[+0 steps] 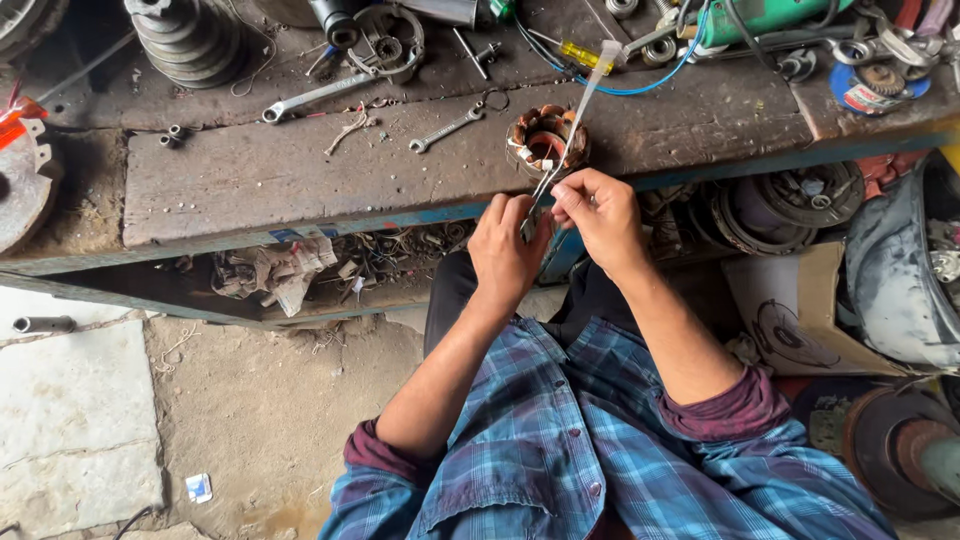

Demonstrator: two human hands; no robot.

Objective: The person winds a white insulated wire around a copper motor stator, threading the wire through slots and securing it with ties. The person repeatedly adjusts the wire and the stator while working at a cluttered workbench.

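Left hand (505,250) and right hand (598,215) close together at bench edge, both pinching a thin whitish strip (578,120). Just beyond, copper-wound stator (545,138) on worn workbench (250,180); spanners (445,130) farther back.

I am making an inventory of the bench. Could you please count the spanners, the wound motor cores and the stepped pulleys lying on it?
Spanners: 2, a long one and a short one
Wound motor cores: 1, beside the hands
Stepped pulleys: 1
Total: 4
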